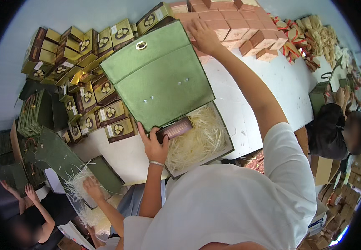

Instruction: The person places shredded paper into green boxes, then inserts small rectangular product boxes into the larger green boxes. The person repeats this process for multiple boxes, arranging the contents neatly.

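Observation:
Before me a green gift box [165, 75] stands with its lid raised, a metal clasp near the lid's far edge. Its tray holds pale shredded paper filler [196, 140]. My left hand [155, 143] is on a dark brown carton [179, 128] lying on the filler close to the lid's hinge, fingers over the carton's left end. My right hand [204, 36] reaches to the stacked pink boxes [218, 28] beyond the lid, fingers spread at their left side; whether it grips one is unclear.
Gold and brown cartons [88, 97] are stacked at the left of the white table [240, 103]. Red-ribboned packets [291, 40] lie far right. A co-worker's hand [93, 187] handles shredded filler beside another green box [105, 175] at lower left. More people work at both sides.

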Demonstrator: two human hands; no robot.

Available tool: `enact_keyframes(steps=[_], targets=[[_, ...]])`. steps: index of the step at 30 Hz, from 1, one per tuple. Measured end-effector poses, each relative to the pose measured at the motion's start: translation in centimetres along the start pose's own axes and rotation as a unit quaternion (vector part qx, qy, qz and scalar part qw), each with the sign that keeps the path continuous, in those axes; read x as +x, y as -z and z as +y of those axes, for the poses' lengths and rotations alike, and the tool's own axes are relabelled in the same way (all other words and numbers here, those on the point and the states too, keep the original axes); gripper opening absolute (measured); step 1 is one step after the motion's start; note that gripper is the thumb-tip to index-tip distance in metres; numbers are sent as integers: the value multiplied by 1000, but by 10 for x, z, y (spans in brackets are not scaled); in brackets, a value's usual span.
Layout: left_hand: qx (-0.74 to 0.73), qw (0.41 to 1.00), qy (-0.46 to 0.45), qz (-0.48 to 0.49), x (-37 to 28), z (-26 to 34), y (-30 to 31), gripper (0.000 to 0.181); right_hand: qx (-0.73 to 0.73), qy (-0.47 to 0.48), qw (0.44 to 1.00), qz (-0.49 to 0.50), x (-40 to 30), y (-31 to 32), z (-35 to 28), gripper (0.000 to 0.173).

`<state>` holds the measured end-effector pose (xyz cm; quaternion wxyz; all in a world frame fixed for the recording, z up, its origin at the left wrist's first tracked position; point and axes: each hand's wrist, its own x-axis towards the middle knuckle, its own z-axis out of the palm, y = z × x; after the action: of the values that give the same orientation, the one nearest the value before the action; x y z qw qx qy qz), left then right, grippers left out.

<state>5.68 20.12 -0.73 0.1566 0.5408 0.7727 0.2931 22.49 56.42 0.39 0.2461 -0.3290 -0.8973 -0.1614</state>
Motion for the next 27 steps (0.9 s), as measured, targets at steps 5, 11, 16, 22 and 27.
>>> enact_keyframes(steps=[5,11,16,22,27], targets=[[-20,998,-36,36,-8,-9,-2,40,29,40,998,-47,14,6,5,53],[36,991,-83,103,-1,15,6,40,37,-19,991,-131,29,17,8,49],[-61,984,-97,133,-2,33,31,36,391,-328,859,41,-6,101,3,56],[-215,963,-164,21,16,94,36,56,810,-417,384,152,-120,163,-69,64],[-325,920,-210,-61,27,147,39,77,884,-368,279,66,-166,196,-130,69]])
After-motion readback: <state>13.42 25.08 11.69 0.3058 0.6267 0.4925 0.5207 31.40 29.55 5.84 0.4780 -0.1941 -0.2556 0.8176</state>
